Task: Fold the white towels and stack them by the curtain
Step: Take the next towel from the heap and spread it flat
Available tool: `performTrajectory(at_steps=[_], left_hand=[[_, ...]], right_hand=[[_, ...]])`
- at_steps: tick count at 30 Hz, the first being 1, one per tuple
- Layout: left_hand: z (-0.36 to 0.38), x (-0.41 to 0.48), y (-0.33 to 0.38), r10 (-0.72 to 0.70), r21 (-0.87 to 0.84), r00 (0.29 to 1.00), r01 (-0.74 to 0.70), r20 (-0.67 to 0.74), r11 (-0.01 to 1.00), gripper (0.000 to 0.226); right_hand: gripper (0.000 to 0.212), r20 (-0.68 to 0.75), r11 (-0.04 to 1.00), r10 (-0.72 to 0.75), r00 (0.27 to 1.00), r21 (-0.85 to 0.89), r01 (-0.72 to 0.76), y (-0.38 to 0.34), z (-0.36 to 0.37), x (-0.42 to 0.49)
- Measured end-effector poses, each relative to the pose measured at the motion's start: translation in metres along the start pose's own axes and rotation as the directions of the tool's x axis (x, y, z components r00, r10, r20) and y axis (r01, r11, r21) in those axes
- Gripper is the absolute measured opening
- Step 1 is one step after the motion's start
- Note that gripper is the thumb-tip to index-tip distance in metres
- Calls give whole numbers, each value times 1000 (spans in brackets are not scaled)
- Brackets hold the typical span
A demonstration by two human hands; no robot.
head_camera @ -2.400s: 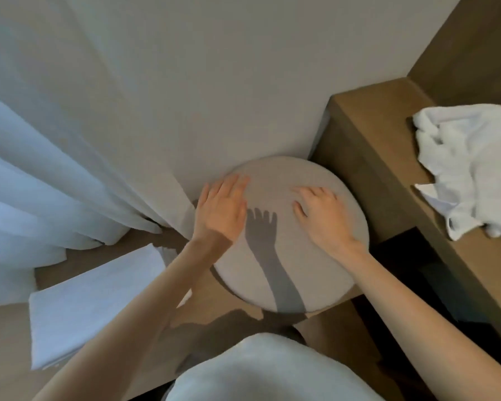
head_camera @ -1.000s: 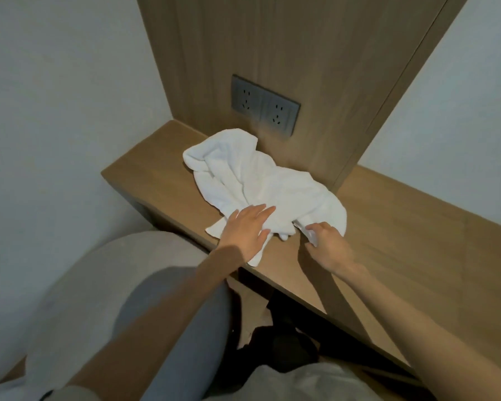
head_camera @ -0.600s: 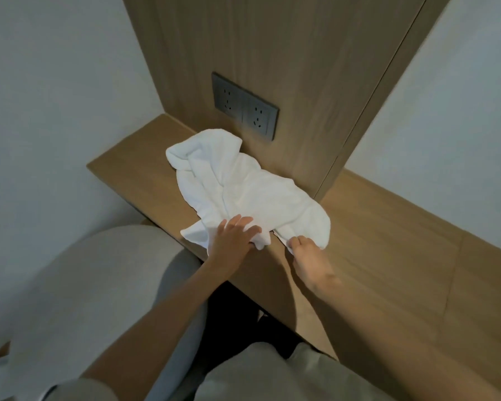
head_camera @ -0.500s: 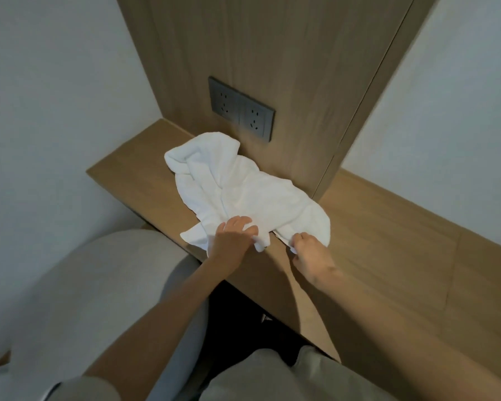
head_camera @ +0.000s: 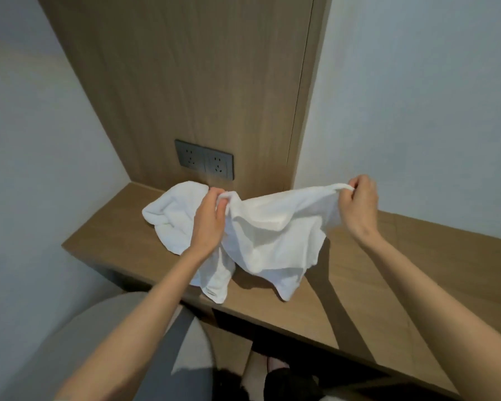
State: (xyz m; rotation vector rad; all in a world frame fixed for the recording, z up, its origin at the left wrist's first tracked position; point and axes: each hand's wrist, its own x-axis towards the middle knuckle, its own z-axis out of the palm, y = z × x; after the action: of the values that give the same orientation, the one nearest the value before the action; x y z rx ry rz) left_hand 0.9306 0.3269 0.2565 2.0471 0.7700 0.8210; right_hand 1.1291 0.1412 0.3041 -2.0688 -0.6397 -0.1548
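The white towel hangs below both hands, its top edge stretched sideways between the left hand and the right hand, whose fingers pinch it, its lower folds resting on the counter.

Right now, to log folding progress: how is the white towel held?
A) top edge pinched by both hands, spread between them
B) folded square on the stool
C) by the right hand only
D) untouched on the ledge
A: the left hand and right hand each pinch the top edge of the white towel, spread between them above the wooden ledge.
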Motion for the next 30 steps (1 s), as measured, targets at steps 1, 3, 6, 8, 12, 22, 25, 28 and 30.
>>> performTrajectory(at_steps=[1,3,6,8,12,22,25,28,30], left_hand=[[2,3,3,3,57,999,-6,53,998,14],[10,6,10,-1,221,990,-32,144,975,19],[32,-3,25,-12,262,979,-43,204,964,20],[47,-9,39,-17,124,978,-8,206,992,24],[81,-22,80,125,-47,930,-116,346,992,44],[200,-43,112,69,91,834,-141,548,986,82],[228,-32,111,59,126,883,-132,465,983,51],[245,-18,105,-38,304,915,-94,402,948,43],[252,-11,108,-108,381,915,-53,389,923,42]], right_hand=[[9,-38,999,15,999,39,-14,-6,-8,2],[7,-61,995,38,997,92,-32,-14,-23,4],[6,-44,991,42,998,127,-36,-18,-44,0],[7,-55,984,51,997,171,-41,-17,-56,0],[11,-101,959,86,991,277,-55,-13,-74,8],[27,-110,889,106,988,455,-45,40,-134,56],[27,-177,917,120,977,397,-40,74,-164,68],[25,-255,908,228,940,405,-110,110,-196,77],[19,-296,896,292,909,418,-152,131,-216,79]])
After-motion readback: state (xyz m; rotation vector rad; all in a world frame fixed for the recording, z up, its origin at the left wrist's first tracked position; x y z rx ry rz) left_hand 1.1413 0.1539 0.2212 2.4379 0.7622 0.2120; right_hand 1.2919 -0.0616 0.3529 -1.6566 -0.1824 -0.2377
